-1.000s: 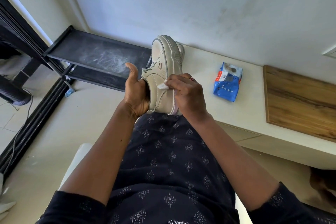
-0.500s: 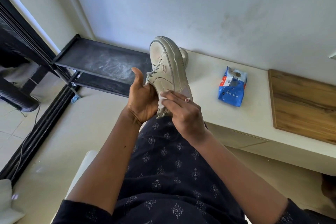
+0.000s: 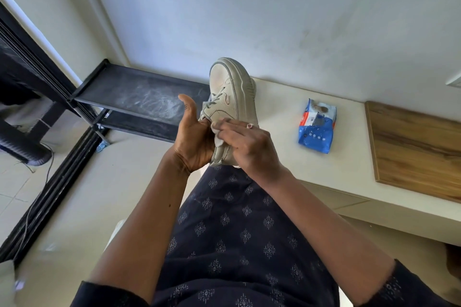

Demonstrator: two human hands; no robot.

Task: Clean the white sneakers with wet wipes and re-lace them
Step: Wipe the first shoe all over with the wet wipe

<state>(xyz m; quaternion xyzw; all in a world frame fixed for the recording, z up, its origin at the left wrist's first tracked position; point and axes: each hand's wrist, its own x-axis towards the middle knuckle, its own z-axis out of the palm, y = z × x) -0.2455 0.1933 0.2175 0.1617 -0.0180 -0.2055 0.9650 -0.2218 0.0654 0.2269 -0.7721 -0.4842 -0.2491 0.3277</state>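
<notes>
A white laced sneaker [image 3: 230,92] stands on its heel on my knee, toe pointing up and away, sole facing right. My left hand [image 3: 193,137] grips its heel end, fingers tucked into the opening and thumb raised. My right hand [image 3: 245,142] pinches a crumpled white wet wipe [image 3: 217,133] and presses it against the sneaker's side near the collar. A blue pack of wet wipes [image 3: 316,129] lies on the cream ledge [image 3: 349,157] to the right, apart from both hands. A second sneaker is mostly hidden behind the first; only a sliver shows at its right.
A wooden board [image 3: 419,149] lies on the ledge at far right. A black metal shelf rack [image 3: 139,99] stands on the floor at left, against the wall. A black frame and a cable run along the left edge. My lap in dark patterned cloth fills the foreground.
My right hand has slid the wipe down from the sneaker's mid side toward the collar by my left hand. The sneaker has tilted slightly, its toe leaning further away.
</notes>
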